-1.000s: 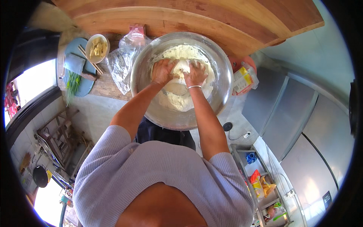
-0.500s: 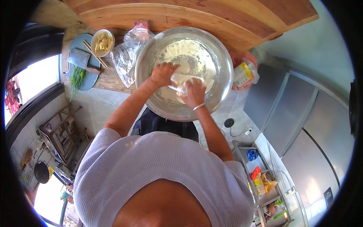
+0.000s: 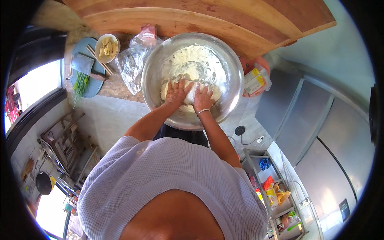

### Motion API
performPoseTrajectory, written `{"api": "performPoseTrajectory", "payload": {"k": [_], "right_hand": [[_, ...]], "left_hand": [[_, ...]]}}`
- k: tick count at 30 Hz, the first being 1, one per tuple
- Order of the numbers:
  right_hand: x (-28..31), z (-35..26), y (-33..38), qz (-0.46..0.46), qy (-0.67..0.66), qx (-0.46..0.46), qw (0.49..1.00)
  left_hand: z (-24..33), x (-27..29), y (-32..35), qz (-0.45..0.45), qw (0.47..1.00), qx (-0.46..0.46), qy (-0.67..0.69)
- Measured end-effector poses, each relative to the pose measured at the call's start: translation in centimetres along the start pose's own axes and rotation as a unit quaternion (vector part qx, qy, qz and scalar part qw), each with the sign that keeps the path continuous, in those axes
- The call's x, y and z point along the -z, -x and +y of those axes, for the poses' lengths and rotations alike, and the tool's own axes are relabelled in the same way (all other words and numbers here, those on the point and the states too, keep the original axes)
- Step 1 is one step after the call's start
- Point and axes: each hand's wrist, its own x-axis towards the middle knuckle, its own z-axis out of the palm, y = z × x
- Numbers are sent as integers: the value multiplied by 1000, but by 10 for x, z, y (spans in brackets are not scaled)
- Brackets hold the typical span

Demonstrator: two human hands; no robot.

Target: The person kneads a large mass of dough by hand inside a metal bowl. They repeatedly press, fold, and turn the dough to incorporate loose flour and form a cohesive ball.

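From the head camera, we look down into a wide steel bowl. We see the person's left hand and right hand side by side on pale dough in the bowl's near part. Both hands are open, fingers spread, not gripping. We judge the dough already gathered into one mass; loose flour beyond it suggests kneading is unfinished.

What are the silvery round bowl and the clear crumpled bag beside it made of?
The silvery round bowl looks like polished metal, perhaps steel: its wall shines. The clear crumpled bag is probably glossy plastic: see-through, with shiny wrinkles.
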Motion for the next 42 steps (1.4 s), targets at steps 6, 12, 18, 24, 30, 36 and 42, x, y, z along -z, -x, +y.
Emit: {"api": "performPoseTrajectory", "payload": {"k": [6, 12, 18, 24, 30, 36, 42], "right_hand": [[32, 10, -9, -97, -1, 69, 993], [82, -8, -56, -4, 53, 251, 967], [66, -35, -136, 133, 152, 448, 871], [36, 50, -74, 20, 190, 221, 956], [-17, 65, 13, 145, -217, 30, 965], [-18, 37, 30, -41, -797, -259, 544], [18, 32, 40, 89, -824, -154, 538]], "left_hand": [[-4, 13, -12, -70, 997, 4, 29], [-9, -8, 21, -57, 997, -42, 7], [25, -13, 27, 14, 998, -54, 5], [19, -36, 15, 125, 991, -41, -22], [9, -31, 2, 175, 983, -54, 13], [-42, 15, -60, 28, 976, -47, 213], [-70, 66, -118, 169, 931, 9, 323]]}}
